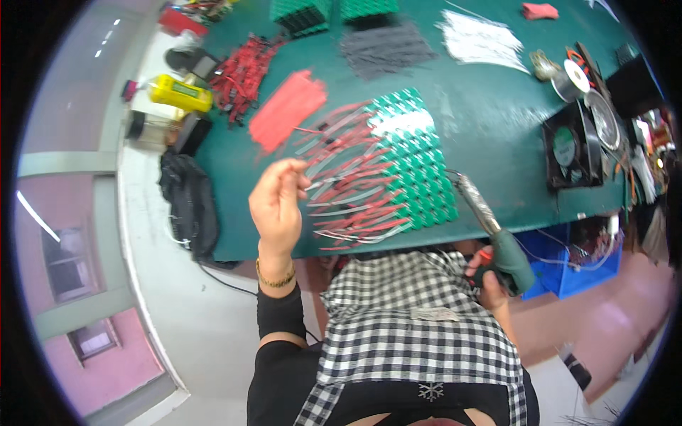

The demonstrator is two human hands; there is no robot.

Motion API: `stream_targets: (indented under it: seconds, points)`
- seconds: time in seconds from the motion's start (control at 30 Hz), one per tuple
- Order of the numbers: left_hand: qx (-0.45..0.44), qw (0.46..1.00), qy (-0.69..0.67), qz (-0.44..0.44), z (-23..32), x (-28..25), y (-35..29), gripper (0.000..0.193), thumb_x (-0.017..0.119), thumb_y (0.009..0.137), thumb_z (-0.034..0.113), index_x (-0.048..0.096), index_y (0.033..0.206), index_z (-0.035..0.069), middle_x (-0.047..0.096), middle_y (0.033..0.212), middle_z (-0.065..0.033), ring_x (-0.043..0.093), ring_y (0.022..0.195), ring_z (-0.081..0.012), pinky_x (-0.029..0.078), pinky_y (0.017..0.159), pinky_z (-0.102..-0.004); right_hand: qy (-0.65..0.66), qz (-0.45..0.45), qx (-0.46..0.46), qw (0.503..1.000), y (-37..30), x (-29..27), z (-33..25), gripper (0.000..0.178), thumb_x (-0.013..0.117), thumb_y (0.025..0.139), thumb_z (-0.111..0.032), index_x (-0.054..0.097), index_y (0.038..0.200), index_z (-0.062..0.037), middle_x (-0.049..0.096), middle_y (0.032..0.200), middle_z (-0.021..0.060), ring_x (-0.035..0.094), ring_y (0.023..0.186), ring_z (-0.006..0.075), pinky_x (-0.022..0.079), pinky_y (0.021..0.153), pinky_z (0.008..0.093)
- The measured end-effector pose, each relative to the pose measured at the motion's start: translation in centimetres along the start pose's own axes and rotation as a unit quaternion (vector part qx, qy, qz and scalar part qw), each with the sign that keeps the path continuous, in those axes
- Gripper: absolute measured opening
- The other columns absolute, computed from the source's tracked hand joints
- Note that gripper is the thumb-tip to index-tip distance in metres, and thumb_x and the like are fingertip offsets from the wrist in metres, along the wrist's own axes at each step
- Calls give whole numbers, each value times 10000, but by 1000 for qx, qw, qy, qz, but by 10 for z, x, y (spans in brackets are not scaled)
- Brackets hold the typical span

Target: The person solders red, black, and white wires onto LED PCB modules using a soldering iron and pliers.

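Note:
My right hand (490, 277) grips a green hot-air gun (511, 261) by its handle. Its metal barrel slants up to a thin, bent nozzle near the right edge of a panel of green circuit boards (415, 167). Red and grey-white wires (355, 192) fan out leftward from the panel's left side. Beside the wires' free ends, my left hand (277, 206) is raised with thumb and fingers pressed together. A wire end lies close to those fingertips; whether they pinch it is too blurred to tell.
Behind the boards lie red tubing (288, 110), dark grey pieces (387, 50) and white pieces (483, 39). Red-black leads (245, 74) and a yellow bottle (181, 94) sit far left. A black fan (572, 145) and wire spool (570, 80) stand right. A blue bin (582, 273) is below the table's edge.

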State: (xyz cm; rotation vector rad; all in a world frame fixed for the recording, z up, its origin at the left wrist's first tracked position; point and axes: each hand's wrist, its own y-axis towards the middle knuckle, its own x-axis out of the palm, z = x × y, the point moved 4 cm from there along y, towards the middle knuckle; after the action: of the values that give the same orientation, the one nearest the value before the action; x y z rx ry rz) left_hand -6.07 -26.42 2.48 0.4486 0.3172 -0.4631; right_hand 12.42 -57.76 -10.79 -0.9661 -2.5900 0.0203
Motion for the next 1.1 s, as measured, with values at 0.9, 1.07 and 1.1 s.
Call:
stream_targets:
  seconds: [0.9,1.07,1.1]
  points:
    - [191,896,311,-254,-32,183,225,159,583,818,125,670,852,-3,634,882,-186,617,884,-367,497,803,-453,149,46,-4,988,16,26,-31,475,612,884,-259,443,1257,-19,582,942,128,595,788,189,514,729,327]
    - [143,933,215,-251,-30,174,236,206,553,908,167,629,972,-14,640,962,-208,612,922,-362,476,815,-426,110,14,29,993,9,24,-34,507,601,895,-344,434,1273,-50,570,967,124,591,803,187,504,759,343]
    - [139,933,205,-261,-31,175,236,194,546,913,163,617,970,-9,639,956,-202,611,917,-360,476,803,-424,91,3,14,996,11,24,-36,506,590,901,-354,432,1276,-53,568,960,120,589,806,185,503,757,345]
